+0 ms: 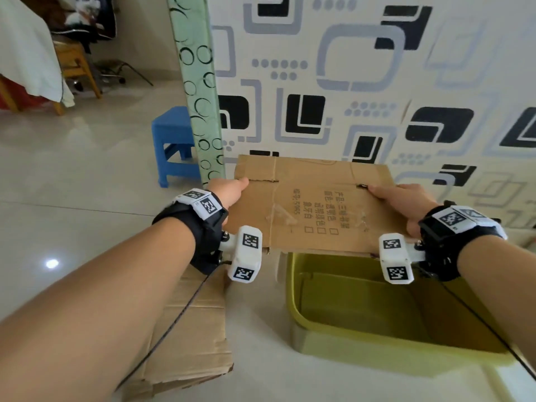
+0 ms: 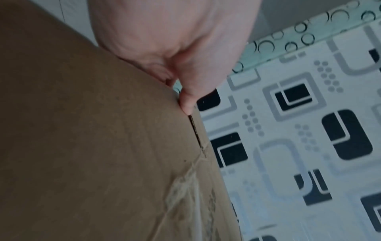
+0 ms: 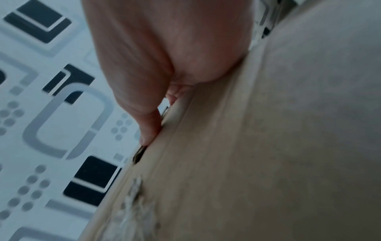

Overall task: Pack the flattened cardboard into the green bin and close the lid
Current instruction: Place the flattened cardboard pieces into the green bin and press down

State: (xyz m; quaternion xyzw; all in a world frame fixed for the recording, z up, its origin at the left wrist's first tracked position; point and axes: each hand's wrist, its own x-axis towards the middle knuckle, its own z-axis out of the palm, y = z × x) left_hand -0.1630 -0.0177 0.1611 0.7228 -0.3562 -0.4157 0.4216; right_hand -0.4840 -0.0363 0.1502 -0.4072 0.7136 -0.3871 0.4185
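Flattened cardboard (image 1: 313,204) sits mid-frame in the head view, held off the floor, roughly flat and tilted a bit, printed side up with black text and checkbox squares, tape residue across the face. Its near edge hangs over the far rim of the green bin (image 1: 293,300), which stands open at lower right of the frame, yellowish-green inside, nothing visible in it; the bin's lid can't be made out. Left hand (image 1: 229,188) grips the sheet's left edge, thumb on top pointing along a slit in the board, other fingers hidden under it. The left wrist view shows the same: thumb (image 2: 188,104) pressed on the top face at the slit, fingers curled below the edge. Right hand (image 1: 406,201) grips the right edge, thumb on top near the other slit, fingers tucked underneath; in the right wrist view the thumb (image 3: 150,128) lies flat along the board edge. Both wrists wear black straps with white marker blocks. A second cardboard piece (image 1: 188,329) lies flat on the floor at lower left, partly under the left forearm, just beside the bin. Blue plastic stool (image 1: 174,140) is at centre left, next to a green circle-patterned panel (image 1: 200,91). Patterned wall (image 1: 377,68) with black and grey squares fills the upper right. Pale tiled floor (image 1: 72,169).
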